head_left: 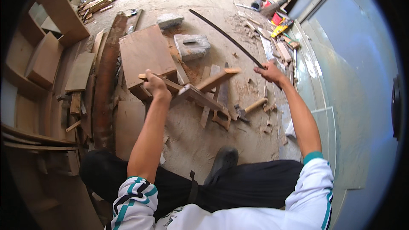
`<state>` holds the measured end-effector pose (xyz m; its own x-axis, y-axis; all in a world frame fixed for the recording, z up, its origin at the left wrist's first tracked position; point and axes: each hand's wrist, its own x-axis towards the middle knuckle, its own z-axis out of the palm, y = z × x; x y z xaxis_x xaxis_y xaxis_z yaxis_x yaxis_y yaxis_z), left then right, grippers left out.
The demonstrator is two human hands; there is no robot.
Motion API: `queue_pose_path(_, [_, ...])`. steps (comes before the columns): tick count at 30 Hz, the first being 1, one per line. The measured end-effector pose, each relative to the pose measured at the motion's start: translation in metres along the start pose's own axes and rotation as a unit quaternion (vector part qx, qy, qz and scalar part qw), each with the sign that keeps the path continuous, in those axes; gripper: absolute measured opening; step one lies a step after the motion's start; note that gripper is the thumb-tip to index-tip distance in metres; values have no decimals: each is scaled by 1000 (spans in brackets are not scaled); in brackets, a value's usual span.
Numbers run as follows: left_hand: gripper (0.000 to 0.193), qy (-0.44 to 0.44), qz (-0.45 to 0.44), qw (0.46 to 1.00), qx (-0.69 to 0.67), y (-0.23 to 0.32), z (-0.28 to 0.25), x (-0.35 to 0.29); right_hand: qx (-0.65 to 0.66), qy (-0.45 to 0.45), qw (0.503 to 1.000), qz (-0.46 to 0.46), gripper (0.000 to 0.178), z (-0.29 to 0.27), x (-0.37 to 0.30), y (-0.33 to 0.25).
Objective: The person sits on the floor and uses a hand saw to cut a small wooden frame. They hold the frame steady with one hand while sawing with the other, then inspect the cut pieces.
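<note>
My left hand (156, 87) is closed around a narrow wooden piece (171, 84) beside a brown wooden box (147, 53). Out to the right, my right hand (271, 74) grips one end of a long, thin dark strip (226, 35); its far end points up and to the left. The strip looks curved, and I cannot tell its material. Between my hands lie a wooden bar (217, 80) and a handsaw handle (222, 119), its blade partly covered by wood. A hammer (254, 105) with a light wooden handle rests on the floor closer to my right arm.
Two grey stone blocks (192, 46) (169, 20) sit beyond the box. A rusty-brown beam (108, 81) and wooden cabinets (44, 61) line the left. Glass sheets (330, 145) lean along the right, with wood scraps (284, 51) and a yellow packet (281, 28) near them.
</note>
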<state>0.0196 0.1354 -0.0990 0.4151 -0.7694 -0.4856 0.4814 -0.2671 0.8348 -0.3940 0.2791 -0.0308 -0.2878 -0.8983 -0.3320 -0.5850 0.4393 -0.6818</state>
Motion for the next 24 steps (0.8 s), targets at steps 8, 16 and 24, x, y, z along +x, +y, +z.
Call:
queue_pose_path(8, [65, 58, -23, 998, -28, 11, -7, -4, -269, 110, 950, 119, 63, -53, -21, 163])
queue_pose_path(16, [64, -6, -42, 998, -43, 6, 11, -30, -254, 152, 955, 27, 75, -50, -32, 135])
queue_pose_path(24, [63, 56, -10, 997, -61, 12, 24, -43, 165, -37, 980, -106, 66, 20, -38, -84])
